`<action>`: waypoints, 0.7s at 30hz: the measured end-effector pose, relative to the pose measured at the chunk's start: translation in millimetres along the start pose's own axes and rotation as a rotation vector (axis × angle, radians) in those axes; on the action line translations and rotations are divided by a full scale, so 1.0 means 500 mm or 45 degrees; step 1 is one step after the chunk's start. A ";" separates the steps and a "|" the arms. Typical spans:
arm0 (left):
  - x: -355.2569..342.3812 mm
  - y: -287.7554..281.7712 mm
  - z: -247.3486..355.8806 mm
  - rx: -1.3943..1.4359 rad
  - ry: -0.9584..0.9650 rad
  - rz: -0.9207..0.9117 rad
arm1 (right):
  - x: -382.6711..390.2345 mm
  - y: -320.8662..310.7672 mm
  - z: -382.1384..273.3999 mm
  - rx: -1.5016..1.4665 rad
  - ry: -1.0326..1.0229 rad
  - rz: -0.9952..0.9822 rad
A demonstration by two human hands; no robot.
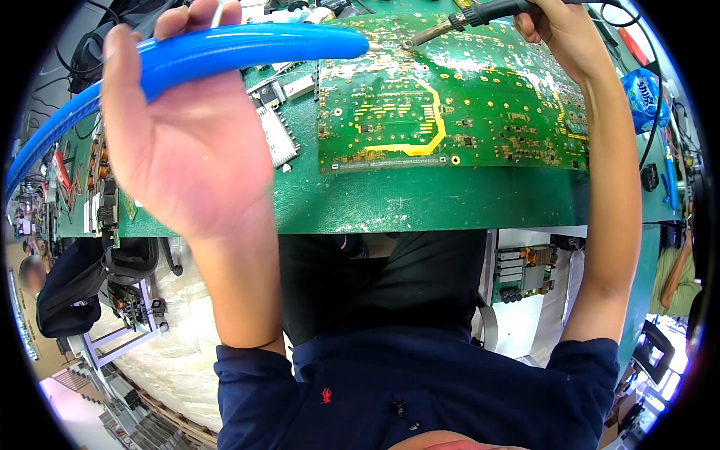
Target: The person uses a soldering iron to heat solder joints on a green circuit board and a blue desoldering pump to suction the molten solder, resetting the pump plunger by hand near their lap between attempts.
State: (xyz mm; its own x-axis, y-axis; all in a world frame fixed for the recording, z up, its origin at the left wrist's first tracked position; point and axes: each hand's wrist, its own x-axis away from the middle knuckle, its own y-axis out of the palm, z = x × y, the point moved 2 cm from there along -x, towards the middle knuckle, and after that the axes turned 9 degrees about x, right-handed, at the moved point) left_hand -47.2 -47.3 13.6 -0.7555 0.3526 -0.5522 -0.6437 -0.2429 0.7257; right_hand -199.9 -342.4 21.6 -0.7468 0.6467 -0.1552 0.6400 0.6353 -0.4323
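Note:
My left hand [199,150], palm turned up, grips a thick blue tube [262,52] with its fingers curled at the far side. A narrow tip shows at the tube's right end, over a large green circuit board [517,112]. In my right hand [562,30] is a soldering iron [480,13] with a dark handle and a metal shaft. The iron's tip is at the board's upper part, close to the blue tube's tip; whether the two touch, I cannot tell. Gold-coloured traces and many small parts cover the board.
The board lies on a green-topped bench [420,199]. Left of it are finned metal parts [277,139] and other components. A blue packet [643,101] stands at the right, beside a black cable. Another circuit assembly [525,271] sits below the bench edge. A person [675,277] is at the far right.

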 end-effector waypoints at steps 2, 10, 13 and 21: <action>-0.001 0.001 -0.021 0.036 0.022 0.000 | 0.003 0.001 -0.008 0.028 -0.008 0.006; -0.005 0.015 -0.067 -0.176 0.116 -0.003 | 0.003 0.004 -0.001 -0.069 0.068 0.032; -0.006 0.003 -0.072 -0.188 0.131 -0.017 | -0.003 -0.001 0.009 -0.108 0.041 0.012; 0.002 -0.003 -0.085 -0.259 0.180 -0.070 | -0.008 -0.001 0.013 -0.129 0.016 -0.011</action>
State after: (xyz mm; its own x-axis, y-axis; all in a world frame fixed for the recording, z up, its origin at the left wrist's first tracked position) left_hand -52.1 -85.0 -5.5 -0.7192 0.2438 -0.6506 -0.6845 -0.4091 0.6034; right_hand -198.6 -348.1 16.5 -0.7505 0.6458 -0.1404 0.6490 0.6798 -0.3415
